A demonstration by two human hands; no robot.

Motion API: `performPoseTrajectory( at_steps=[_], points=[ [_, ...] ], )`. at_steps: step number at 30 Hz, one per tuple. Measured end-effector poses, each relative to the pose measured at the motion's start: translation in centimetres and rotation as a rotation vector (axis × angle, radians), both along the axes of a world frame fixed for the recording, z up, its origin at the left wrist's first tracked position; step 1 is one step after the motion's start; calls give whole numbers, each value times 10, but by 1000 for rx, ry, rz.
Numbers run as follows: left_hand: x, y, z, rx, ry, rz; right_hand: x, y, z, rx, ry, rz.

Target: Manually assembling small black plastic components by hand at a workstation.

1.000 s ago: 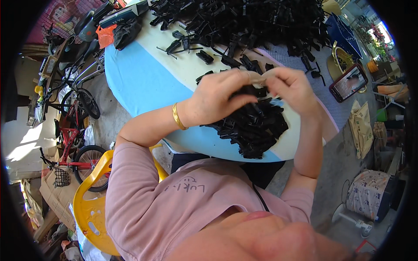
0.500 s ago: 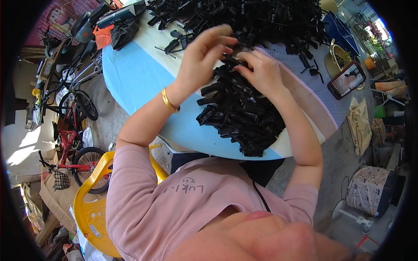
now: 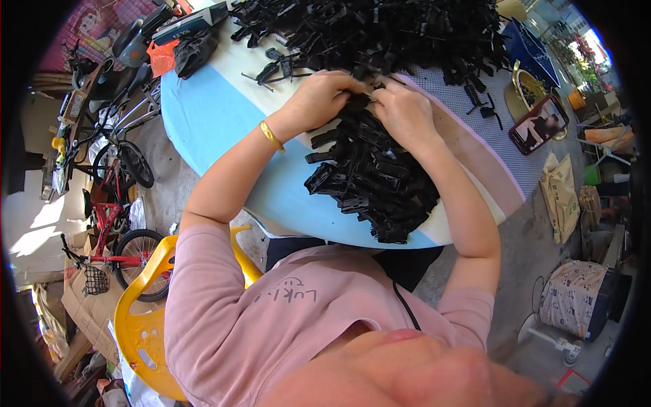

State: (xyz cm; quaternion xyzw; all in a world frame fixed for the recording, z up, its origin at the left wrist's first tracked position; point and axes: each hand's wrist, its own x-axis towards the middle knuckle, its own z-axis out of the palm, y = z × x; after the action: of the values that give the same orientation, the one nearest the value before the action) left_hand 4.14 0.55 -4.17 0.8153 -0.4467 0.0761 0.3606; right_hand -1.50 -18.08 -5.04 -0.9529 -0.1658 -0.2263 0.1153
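My left hand [image 3: 324,99], with a gold bangle at the wrist, is closed in a pinch. Its fingertips meet those of my right hand [image 3: 407,114], also pinched, over a small black plastic part [image 3: 361,103] that the fingers largely hide. Just nearer to me lies a pile of black plastic clip-like parts [image 3: 383,173] on the blue and white table [image 3: 227,125]. Beyond my hands spreads a larger heap of loose black parts [image 3: 420,30]. A few separate black pieces [image 3: 278,66] lie left of that heap.
A phone [image 3: 539,125] leans by a gold bowl [image 3: 521,91] at the table's right. An orange bag [image 3: 161,58] and a dark bag [image 3: 195,54] sit far left. A yellow chair [image 3: 142,332] and a red bicycle [image 3: 105,217] stand at the left; a paper bag [image 3: 561,200] is right.
My left hand has come down from above the parts, and its raised fingers have closed in a pinch against my right fingertips. My right hand has shifted slightly nearer.
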Motion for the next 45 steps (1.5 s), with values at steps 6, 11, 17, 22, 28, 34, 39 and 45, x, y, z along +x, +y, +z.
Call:
performPoseTrajectory(
  at_steps=[6,11,17,22,28,34,39,45],
  points=[
    [-5,2,10,76,212,2,1,6,5,-58,44,-2],
    [1,0,0,-72,399,-6,8,1,0,-109,34,44],
    [-3,2,11,-417,377,242,0,-8,15,261,-101,-58],
    [-10,3,21,-691,995,-437,-25,-2,35,716,55,147],
    [-12,4,22,-690,1068,-693,-34,16,30,698,15,296],
    [-26,4,31,-737,1050,-495,-40,11,38,567,45,243],
    [-42,-5,27,-629,678,-269,-46,7,47,1002,271,264],
    [-56,-6,26,-488,571,-196,-48,14,43,1110,332,212]
  ],
)
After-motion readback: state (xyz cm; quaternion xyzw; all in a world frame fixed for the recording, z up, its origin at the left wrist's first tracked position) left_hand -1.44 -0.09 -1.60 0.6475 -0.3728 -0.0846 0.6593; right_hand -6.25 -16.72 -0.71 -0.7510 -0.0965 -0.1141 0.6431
